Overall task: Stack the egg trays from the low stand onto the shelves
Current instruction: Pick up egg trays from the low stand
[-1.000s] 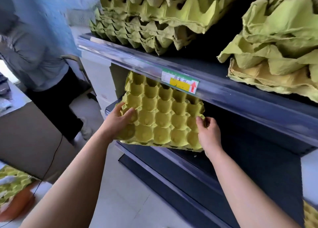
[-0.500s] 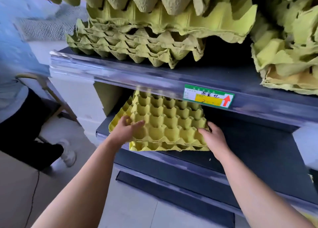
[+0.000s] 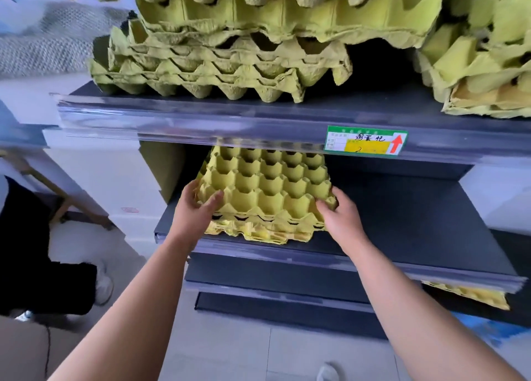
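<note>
Step in hand, as judged: seating a yellow egg tray (image 3: 267,188) on the short stack (image 3: 258,231) at the front left of the middle shelf (image 3: 416,222). The tray lies on that stack, its far edge under the upper shelf (image 3: 201,116), which carries further trays. The left hand (image 3: 195,211) grips the near left corner, fingers (image 3: 192,189) curled round the edge and thumb on top. The right hand (image 3: 342,222) holds the near right corner, fingers (image 3: 323,208) bent onto the rim. The next move appears to call for squaring the tray on the stack, then letting go with both hands.
</note>
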Motion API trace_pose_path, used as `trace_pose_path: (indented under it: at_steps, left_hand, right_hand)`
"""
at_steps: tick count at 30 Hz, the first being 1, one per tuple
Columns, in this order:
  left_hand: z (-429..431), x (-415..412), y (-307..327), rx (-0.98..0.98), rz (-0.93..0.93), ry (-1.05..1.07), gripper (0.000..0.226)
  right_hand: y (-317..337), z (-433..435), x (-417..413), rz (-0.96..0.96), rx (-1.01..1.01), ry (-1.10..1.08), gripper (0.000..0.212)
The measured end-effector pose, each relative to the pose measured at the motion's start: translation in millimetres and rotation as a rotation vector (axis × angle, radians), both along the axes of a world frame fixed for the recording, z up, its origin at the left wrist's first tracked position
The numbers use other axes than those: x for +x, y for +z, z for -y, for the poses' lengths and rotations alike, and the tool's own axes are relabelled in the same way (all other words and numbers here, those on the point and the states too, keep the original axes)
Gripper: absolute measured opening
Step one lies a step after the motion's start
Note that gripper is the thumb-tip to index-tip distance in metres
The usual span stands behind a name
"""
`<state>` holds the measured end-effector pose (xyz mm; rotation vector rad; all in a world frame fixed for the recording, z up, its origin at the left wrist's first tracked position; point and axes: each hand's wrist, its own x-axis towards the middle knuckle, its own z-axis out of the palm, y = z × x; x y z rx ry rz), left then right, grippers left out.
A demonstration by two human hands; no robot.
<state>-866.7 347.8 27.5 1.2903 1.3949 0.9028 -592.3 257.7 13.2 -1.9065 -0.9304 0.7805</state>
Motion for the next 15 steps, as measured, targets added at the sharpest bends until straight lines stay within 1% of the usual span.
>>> trace_pose_path:
  at_steps: [2,5,10,13,15]
  left_hand:
    - [-9.9,-4.1,-4.3,0.003,-0.054,0.016,0.069]
    - [-20.8,-9.4,-14.7,0.007,-0.131,-0.017,0.069]
    - [-20.9,-11.0,-29.3,0.034,-0.321,-0.062,0.069]
    - [-19.8,-9.7,-28.0,0.126,-0.432,-0.071,0.066]
    - [-14.3,-5.4,-21.4,0.242,-0.502,-0.056,0.057]
  right_hand:
    - [0.3,-1.1,-12.5,0.032,-0.015,0.021,0.064]
    - [-4.0,-3.5,-23.6,0.124,-0.048,0.035,0.056]
    - [-10.4,0.5,-30.8,0.227,-0.133,0.071,0.064]
    - [-7.7,7.2,-32.1,0.279,-0.138,0.080,0.064]
    - [-4.1,12.3,-32.3,0.342,-0.100,0.079,0.061]
